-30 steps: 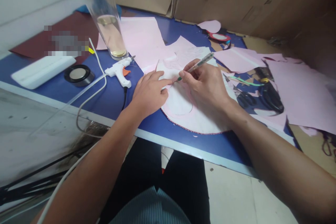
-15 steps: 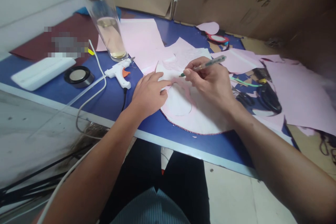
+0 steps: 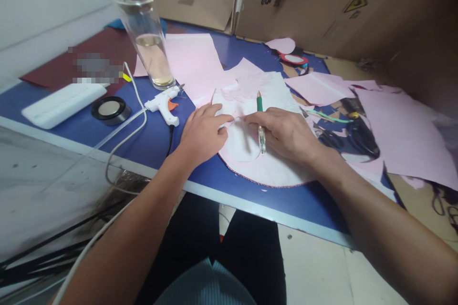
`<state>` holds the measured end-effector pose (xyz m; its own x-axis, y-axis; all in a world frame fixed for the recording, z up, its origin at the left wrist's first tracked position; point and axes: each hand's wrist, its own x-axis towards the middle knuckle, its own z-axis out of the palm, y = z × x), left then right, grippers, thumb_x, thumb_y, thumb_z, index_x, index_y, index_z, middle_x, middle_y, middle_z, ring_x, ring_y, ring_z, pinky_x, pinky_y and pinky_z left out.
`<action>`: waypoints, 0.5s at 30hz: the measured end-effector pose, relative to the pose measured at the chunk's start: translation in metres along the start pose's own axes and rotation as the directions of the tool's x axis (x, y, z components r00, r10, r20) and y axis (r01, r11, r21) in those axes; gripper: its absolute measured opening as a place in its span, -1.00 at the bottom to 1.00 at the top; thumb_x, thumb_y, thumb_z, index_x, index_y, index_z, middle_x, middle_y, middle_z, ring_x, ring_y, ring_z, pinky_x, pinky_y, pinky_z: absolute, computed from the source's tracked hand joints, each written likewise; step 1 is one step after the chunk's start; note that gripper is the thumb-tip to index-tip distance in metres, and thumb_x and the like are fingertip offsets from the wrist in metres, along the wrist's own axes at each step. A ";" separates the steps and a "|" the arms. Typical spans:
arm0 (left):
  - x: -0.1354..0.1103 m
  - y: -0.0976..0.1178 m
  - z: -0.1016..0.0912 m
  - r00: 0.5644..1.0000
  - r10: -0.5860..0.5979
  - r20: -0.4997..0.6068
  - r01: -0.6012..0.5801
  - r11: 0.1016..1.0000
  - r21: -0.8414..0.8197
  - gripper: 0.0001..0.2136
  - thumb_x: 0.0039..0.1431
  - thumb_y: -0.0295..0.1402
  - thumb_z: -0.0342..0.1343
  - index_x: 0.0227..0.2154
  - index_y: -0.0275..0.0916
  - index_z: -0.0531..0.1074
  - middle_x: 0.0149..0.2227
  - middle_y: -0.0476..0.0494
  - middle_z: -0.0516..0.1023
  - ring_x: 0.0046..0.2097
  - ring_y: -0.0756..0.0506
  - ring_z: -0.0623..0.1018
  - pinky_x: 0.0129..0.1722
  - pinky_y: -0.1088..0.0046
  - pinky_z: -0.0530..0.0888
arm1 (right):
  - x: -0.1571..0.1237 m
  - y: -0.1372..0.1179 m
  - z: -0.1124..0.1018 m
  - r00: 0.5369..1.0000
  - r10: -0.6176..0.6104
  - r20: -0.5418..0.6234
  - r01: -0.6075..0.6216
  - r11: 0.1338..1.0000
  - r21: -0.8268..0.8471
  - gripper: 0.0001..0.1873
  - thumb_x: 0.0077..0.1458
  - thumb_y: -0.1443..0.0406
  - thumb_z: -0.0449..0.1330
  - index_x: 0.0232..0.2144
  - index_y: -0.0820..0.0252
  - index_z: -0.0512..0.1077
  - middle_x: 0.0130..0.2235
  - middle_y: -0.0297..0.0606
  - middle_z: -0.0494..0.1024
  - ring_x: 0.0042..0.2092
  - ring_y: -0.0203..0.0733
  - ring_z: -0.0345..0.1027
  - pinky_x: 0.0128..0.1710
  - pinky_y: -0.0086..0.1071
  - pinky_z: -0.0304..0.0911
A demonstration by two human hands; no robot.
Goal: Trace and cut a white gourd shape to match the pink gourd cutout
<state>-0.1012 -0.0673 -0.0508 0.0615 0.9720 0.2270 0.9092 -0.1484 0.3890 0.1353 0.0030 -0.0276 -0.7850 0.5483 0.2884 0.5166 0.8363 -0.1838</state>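
My left hand [image 3: 202,133] rests on the table edge of a white paper cut-out with a curved, pink-backed rim [image 3: 266,174], its fingertips pressing on that sheet and holding nothing. My right hand [image 3: 282,133] lies across the middle of the same sheet, a little apart from my left. It grips a clear-barrelled pen with a green point [image 3: 259,102], which stands out from between my fingers with its point away from me. Faint curved lines are drawn on the white paper. Part of the sheet is hidden under both hands.
A hot glue gun [image 3: 162,103] lies left of my left hand, and a tall glass holding liquid [image 3: 152,43] stands behind it. Pink paper sheets [image 3: 404,128] and black-handled scissors [image 3: 331,139] cover the blue table's right side. Cardboard boxes [image 3: 322,5] stand behind.
My right hand has moved down and left and now lies flatter on the sheet. The pen has swung from pointing left to pointing away from me. My left hand has barely moved.
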 end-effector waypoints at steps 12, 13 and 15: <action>0.000 -0.002 0.001 1.000 0.000 -0.001 0.000 1.000 0.009 -0.54 0.30 -0.47 0.03 0.15 0.00 0.61 0.40 -0.10 0.43 0.44 -0.27 0.33 0.45 -0.02 0.24 | 0.001 0.001 0.000 1.000 0.010 0.026 -0.009 1.000 -0.019 -0.69 0.30 0.41 0.08 -0.04 0.09 0.55 -0.21 -0.15 0.67 -0.19 -0.01 0.50 -0.29 -0.25 0.19; 0.001 -0.003 0.002 1.000 0.004 -0.004 -0.004 1.000 0.006 -0.54 0.30 -0.47 0.03 0.15 0.01 0.61 0.39 -0.09 0.43 0.44 -0.26 0.33 0.45 -0.02 0.24 | 0.001 0.001 0.000 1.000 0.008 0.027 -0.008 1.000 -0.015 -0.69 0.31 0.41 0.08 -0.03 0.08 0.55 -0.21 -0.15 0.67 -0.19 -0.02 0.50 -0.28 -0.25 0.20; 0.001 -0.004 0.003 1.000 0.011 -0.010 -0.011 1.000 0.001 -0.54 0.30 -0.47 0.03 0.15 0.01 0.62 0.39 -0.08 0.43 0.44 -0.26 0.34 0.46 -0.02 0.24 | 0.001 0.002 0.001 1.000 0.003 0.028 -0.002 1.000 -0.008 -0.69 0.31 0.41 0.08 -0.02 0.07 0.55 -0.19 -0.15 0.68 -0.19 -0.02 0.50 -0.27 -0.26 0.21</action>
<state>-0.1038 -0.0654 -0.0549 0.0669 0.9684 0.2404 0.9088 -0.1586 0.3859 0.1356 0.0052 -0.0283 -0.7928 0.5505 0.2618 0.5211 0.8349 -0.1774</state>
